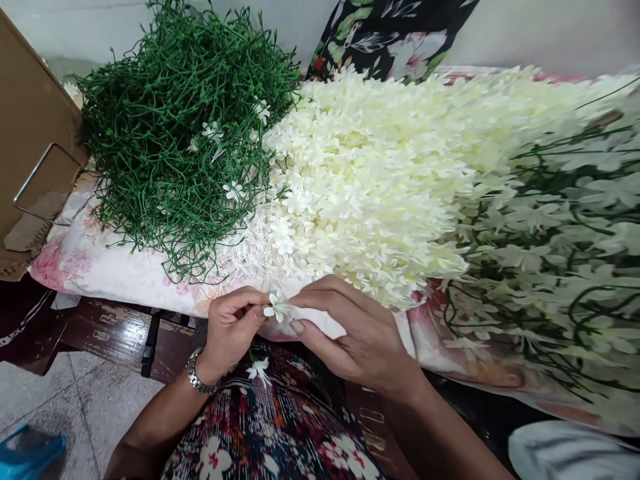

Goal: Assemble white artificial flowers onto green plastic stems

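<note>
My left hand, with a metal watch on its wrist, pinches the green stem of a small white artificial flower just behind the bloom. Thin white stamens point from its centre toward my right hand. That hand is beside the stamen tips, thumb and forefinger apart, with nothing visible between them. Below my left hand a second white flower hangs over the patterned clothing on my lap; whether it shares the same stem is hidden.
Green plastic stems are heaped at the left on a floral cushion. Loose white stamens lie beside many cream petals. White flowers on stems are piled at right. A cardboard box stands far left.
</note>
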The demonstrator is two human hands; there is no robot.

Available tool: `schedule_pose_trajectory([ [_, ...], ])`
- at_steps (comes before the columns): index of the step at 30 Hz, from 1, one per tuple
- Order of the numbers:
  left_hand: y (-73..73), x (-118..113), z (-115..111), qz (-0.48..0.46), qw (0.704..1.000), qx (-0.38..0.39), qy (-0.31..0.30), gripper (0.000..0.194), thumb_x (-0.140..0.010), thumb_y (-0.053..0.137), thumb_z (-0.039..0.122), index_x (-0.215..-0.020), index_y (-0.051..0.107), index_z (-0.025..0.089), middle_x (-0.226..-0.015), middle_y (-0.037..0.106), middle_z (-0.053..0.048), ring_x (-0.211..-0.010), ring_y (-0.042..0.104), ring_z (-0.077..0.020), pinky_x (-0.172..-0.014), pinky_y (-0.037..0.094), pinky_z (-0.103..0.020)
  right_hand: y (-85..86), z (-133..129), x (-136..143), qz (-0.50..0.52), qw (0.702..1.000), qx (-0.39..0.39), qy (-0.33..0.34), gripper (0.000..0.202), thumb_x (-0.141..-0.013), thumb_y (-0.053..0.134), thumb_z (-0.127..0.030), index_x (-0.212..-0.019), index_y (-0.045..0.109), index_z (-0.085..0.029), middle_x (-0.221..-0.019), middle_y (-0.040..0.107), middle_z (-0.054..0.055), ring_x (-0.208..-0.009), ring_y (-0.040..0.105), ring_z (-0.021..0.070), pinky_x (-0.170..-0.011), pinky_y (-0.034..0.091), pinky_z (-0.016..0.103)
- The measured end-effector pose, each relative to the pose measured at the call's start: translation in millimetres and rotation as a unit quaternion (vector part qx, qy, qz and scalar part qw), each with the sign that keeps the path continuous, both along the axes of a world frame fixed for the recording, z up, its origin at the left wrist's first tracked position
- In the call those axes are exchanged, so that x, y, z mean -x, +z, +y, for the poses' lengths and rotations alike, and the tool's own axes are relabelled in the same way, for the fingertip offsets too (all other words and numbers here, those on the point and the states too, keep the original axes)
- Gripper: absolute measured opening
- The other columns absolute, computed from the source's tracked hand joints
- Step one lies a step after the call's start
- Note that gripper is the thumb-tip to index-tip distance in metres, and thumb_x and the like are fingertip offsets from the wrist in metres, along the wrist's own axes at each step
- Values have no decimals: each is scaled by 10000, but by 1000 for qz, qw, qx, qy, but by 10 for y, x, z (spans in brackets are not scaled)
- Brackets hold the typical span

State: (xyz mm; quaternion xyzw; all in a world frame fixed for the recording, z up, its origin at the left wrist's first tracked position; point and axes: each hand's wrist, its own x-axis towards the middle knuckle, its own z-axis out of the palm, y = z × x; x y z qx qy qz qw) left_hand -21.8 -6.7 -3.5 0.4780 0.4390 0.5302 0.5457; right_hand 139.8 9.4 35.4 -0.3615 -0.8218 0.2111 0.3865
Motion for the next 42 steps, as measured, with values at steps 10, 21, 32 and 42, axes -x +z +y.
schedule_pose_trajectory([
  [10, 19, -66, 9, 183, 969, -162, 28, 140, -719, 507, 52, -781, 601, 136, -679, 564, -25, -614, 516, -96, -563, 407, -213, -81, 26, 76, -26, 999, 30, -29, 83, -731, 479, -93, -772, 527, -147, -687, 550, 24, -668, 494, 105, -606, 431, 250],
  [21, -57, -61, 47, 230, 966, -119, -15, 133, -747, 452, 95, -742, 578, 136, -605, 491, -2, -565, 446, -92, -540, 354, -212, -197, 58, 65, -68, 998, -7, -17, 81, -743, 471, -79, -765, 526, -133, -670, 547, 38, -663, 490, 109, -607, 435, 244],
  [32, -75, -58, 57, 248, 959, -135, 3, 137, -752, 431, 92, -645, 502, 139, -570, 438, 9, -535, 400, -87, -523, 324, -211, -283, 73, 156, -42, 999, -29, -9, 113, -727, 472, -44, -798, 519, -119, -690, 544, 57, -674, 488, 116, -602, 452, 248],
  [42, -69, -10, 64, 195, 978, -70, -35, 113, -767, 471, 172, -703, 559, 142, -587, 481, 7, -541, 435, -83, -524, 350, -200, -259, 67, 75, 12, 999, 45, 5, 84, -761, 479, -115, -813, 537, -143, -709, 562, 35, -672, 519, 98, -586, 446, 234],
])
